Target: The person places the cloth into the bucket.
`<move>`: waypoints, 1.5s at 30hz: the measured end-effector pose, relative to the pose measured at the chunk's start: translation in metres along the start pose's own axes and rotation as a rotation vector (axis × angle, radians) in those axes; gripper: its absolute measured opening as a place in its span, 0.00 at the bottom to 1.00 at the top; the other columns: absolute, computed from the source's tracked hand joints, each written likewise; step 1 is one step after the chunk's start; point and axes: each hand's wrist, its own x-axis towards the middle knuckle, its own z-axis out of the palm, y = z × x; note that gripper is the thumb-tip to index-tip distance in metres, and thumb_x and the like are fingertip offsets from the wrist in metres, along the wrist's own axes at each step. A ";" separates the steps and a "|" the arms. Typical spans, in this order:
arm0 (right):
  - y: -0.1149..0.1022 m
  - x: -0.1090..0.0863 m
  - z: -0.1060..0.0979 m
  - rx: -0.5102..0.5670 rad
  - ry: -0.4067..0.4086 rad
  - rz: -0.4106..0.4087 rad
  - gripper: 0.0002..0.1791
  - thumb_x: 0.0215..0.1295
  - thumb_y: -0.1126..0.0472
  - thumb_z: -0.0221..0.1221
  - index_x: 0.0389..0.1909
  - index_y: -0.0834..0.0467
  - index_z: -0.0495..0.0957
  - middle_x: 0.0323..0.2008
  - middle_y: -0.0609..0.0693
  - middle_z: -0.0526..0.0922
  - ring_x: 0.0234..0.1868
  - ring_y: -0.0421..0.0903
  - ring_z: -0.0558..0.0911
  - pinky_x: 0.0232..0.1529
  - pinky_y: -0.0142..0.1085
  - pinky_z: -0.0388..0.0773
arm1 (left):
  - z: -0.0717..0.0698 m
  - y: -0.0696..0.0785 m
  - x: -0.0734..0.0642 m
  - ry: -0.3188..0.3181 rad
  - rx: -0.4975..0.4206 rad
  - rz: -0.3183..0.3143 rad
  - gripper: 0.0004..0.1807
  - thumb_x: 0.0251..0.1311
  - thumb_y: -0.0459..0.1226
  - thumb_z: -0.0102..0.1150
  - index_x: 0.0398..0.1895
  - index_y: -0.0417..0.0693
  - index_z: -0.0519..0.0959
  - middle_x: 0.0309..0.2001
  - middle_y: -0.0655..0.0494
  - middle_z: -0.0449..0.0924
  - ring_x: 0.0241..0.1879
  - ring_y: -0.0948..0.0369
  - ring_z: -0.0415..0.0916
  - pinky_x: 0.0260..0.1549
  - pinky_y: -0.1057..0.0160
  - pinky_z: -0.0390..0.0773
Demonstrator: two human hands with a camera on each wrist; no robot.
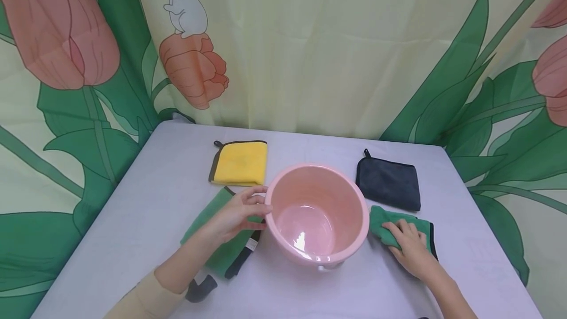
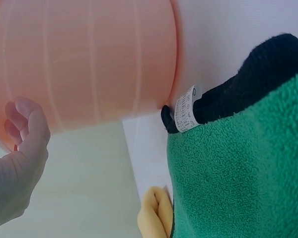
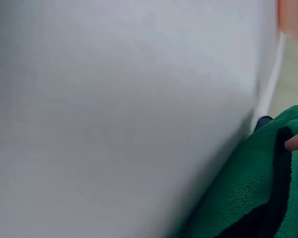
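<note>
Pink bucket (image 1: 315,188) is getting the loosely spread left hand's (image 1: 241,214) touch at nine o'clock, right hand (image 1: 413,249) gripping green cloth (image 1: 381,217) at three!

Pink bucket (image 1: 338,202), upright, gripped green cloth (image 1: 391,214)

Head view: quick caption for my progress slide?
Left hand touching a pink bucket, right hand gripping a green cloth on the table.
</note>
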 end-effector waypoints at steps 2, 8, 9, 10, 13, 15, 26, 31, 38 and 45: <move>-0.001 0.001 -0.005 -0.018 0.038 -0.004 0.27 0.44 0.69 0.66 0.49 0.59 0.71 0.39 0.56 0.69 0.41 0.56 0.67 0.36 0.56 0.62 | 0.000 0.000 0.000 0.010 -0.002 -0.005 0.30 0.54 0.33 0.58 0.61 0.40 0.62 0.40 0.45 0.76 0.32 0.58 0.74 0.43 0.47 0.76; -0.009 0.010 -0.029 -0.052 0.139 -0.027 0.29 0.39 0.73 0.67 0.47 0.60 0.70 0.39 0.59 0.67 0.40 0.60 0.66 0.36 0.59 0.61 | 0.001 -0.001 0.000 0.020 -0.014 -0.010 0.31 0.52 0.33 0.60 0.60 0.42 0.63 0.40 0.46 0.76 0.32 0.58 0.74 0.42 0.47 0.76; -0.010 0.012 -0.034 -0.055 0.148 -0.031 0.29 0.39 0.73 0.67 0.47 0.61 0.70 0.39 0.60 0.67 0.40 0.61 0.66 0.36 0.59 0.60 | 0.001 -0.001 0.000 0.022 -0.014 -0.010 0.31 0.52 0.33 0.60 0.60 0.42 0.63 0.39 0.46 0.76 0.32 0.58 0.74 0.42 0.47 0.77; -0.012 0.014 -0.038 -0.060 0.154 -0.034 0.29 0.39 0.73 0.67 0.47 0.61 0.70 0.40 0.61 0.67 0.41 0.61 0.66 0.37 0.59 0.60 | 0.001 0.000 0.000 0.021 -0.013 -0.011 0.31 0.52 0.34 0.60 0.60 0.42 0.63 0.39 0.46 0.76 0.32 0.58 0.74 0.42 0.47 0.77; -0.018 0.021 -0.051 -0.080 0.170 -0.047 0.30 0.38 0.74 0.68 0.47 0.61 0.70 0.41 0.63 0.67 0.42 0.63 0.66 0.37 0.60 0.60 | 0.000 0.000 0.000 0.016 -0.014 -0.008 0.31 0.52 0.34 0.61 0.60 0.42 0.63 0.37 0.50 0.77 0.32 0.58 0.74 0.42 0.47 0.76; -0.022 0.026 -0.060 -0.094 0.180 -0.061 0.30 0.37 0.74 0.68 0.47 0.62 0.70 0.41 0.64 0.67 0.43 0.65 0.65 0.37 0.60 0.59 | 0.000 0.000 0.000 0.009 -0.013 -0.004 0.31 0.52 0.34 0.61 0.60 0.42 0.63 0.36 0.52 0.77 0.32 0.59 0.74 0.43 0.46 0.76; -0.053 0.060 -0.102 -0.135 0.240 -0.224 0.31 0.38 0.72 0.67 0.48 0.60 0.70 0.42 0.64 0.66 0.45 0.64 0.64 0.40 0.60 0.58 | 0.000 0.000 0.001 0.011 -0.011 0.000 0.30 0.53 0.34 0.60 0.60 0.41 0.63 0.34 0.54 0.78 0.32 0.59 0.75 0.42 0.48 0.77; -0.071 0.076 -0.108 -0.138 0.253 -0.308 0.30 0.37 0.72 0.68 0.48 0.60 0.72 0.42 0.64 0.67 0.45 0.64 0.65 0.42 0.60 0.59 | 0.000 0.000 0.001 0.006 -0.023 -0.003 0.30 0.53 0.33 0.60 0.60 0.41 0.63 0.33 0.55 0.77 0.32 0.59 0.75 0.41 0.49 0.77; -0.097 0.094 -0.101 -0.128 0.293 -0.477 0.29 0.37 0.72 0.68 0.45 0.57 0.73 0.40 0.62 0.69 0.41 0.62 0.68 0.40 0.58 0.63 | -0.001 0.000 0.002 0.001 -0.018 0.003 0.29 0.53 0.34 0.61 0.59 0.40 0.64 0.33 0.55 0.78 0.32 0.60 0.77 0.42 0.48 0.77; -0.118 0.103 -0.092 -0.128 0.249 -0.564 0.33 0.33 0.76 0.70 0.46 0.56 0.73 0.40 0.60 0.69 0.43 0.58 0.68 0.44 0.55 0.64 | -0.001 -0.001 0.003 -0.002 -0.027 -0.002 0.28 0.54 0.32 0.58 0.59 0.40 0.64 0.34 0.55 0.78 0.32 0.60 0.77 0.42 0.49 0.77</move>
